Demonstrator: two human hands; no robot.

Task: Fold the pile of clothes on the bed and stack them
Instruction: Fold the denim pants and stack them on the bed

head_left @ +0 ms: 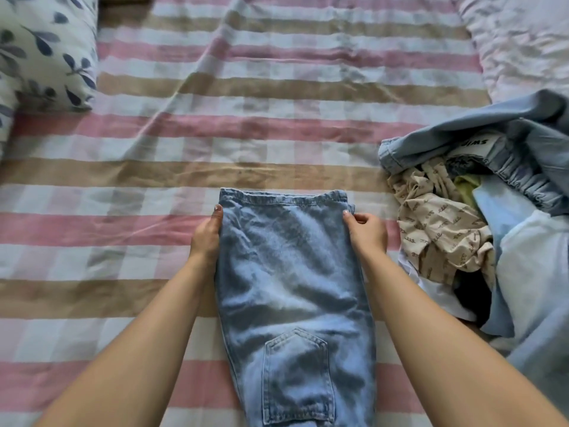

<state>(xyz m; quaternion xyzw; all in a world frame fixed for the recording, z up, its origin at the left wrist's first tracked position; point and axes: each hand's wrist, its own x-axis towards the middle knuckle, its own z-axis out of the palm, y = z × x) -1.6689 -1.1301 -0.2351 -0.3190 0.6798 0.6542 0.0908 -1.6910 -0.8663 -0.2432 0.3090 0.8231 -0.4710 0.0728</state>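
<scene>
Jeans (292,272): light-blue denim, lying flat on the bed (154,180) in the lower middle of the view; long axis runs straight away from the person, the near end passing out of the bottom of the frame, the far end finishing in a stitched edge that lies square across the stripes; back pocket (297,377) uppermost at the near end, its pointed base turned toward the far end.

Left hand (207,235): on the left edge of the jeans just short of the far end; thumb on top of the cloth, fingers tucked out of sight under the edge, gripping it.

Right hand (366,231): on the opposite edge at the same level; fingers (348,217) curled, pinching the denim.

Bed sheet: wide pink, tan and white stripes, creased.

Pile of clothes (480,226): right of the jeans, near but apart; beige printed garment (440,229) and pale-blue denim garment (508,134) uppermost.

Pillow (46,50): leaf print, far left corner.

Quilt (523,41): pale, far right corner.
</scene>
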